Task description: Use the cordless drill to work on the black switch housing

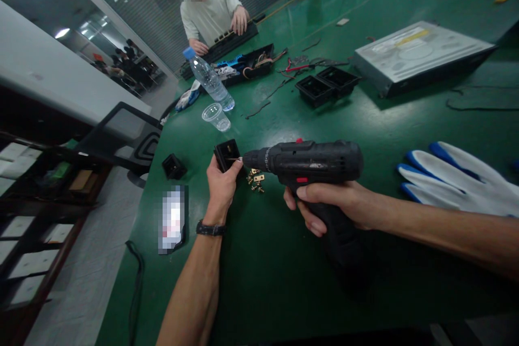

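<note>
A black cordless drill (pixel 312 161) is gripped by my right hand (pixel 330 200), its chuck pointing left. My left hand (pixel 223 181) holds a small open black plastic box (pixel 227 154) with its fingers and thumb around the sides. The drill's thin bit reaches into the open side of the box; whether its tip meets a screw cannot be made out. Small brass-coloured screws and metal pieces (pixel 256 179) lie on the table just right of my left hand. Another black plastic box (pixel 173 166) stands to the left.
A phone (pixel 172 219) lies left of my forearm. Ahead stand a clear plastic cup (pixel 217 117) and a water bottle (pixel 208 80). Joined black boxes (pixel 326 86), a metal drive unit (pixel 421 57) and white-blue gloves (pixel 458 181) lie on the green table. A co-worker (pixel 213 11) sits opposite.
</note>
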`<state>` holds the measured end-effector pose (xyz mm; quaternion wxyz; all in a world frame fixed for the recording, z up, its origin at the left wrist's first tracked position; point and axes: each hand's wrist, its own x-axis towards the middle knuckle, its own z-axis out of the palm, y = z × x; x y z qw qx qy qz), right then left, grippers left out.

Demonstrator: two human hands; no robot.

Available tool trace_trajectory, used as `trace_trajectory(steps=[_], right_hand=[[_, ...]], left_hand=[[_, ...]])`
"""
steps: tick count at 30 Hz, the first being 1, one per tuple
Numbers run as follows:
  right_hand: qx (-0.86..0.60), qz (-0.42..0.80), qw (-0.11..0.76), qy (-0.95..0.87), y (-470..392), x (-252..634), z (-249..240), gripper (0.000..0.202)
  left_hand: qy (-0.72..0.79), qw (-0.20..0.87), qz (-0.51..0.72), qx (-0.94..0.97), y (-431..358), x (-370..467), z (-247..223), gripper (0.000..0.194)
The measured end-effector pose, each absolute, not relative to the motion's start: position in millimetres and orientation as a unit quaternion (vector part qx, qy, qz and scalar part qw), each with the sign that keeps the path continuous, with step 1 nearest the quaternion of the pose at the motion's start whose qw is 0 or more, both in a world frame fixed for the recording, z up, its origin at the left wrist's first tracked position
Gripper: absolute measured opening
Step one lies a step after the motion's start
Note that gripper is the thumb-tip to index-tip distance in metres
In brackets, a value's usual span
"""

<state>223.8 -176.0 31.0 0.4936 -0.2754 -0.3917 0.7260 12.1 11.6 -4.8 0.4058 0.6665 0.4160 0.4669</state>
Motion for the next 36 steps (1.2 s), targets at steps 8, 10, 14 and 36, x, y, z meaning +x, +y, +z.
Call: trace_trajectory(steps=[8,10,14,36], right_hand=[[-0.278,0.728,0.495,-0.385,-176.9,223.1,30.9,0.021],[-0.279,0.729,0.495,-0.381,-176.8,223.2,30.2,0.022],[-0.283,0.730,0.494,-0.378,-176.5,223.2,30.5,0.021],[-0.274,0.726,0.503,-0.381,-176.7,223.3,29.2,0.021]], left_hand=[[0.425,0.386,0.467,0.672,12.4,13.2,-4.4,0.042],[0.425,0.383,0.466,0.675,13.2,13.0,-5.1,0.042],[0.425,0.382,0.461,0.679,14.5,12.1,-6.0,0.041],[0.422,0.402,0.459,0.671,11.3,12.6,-3.4,0.041]])
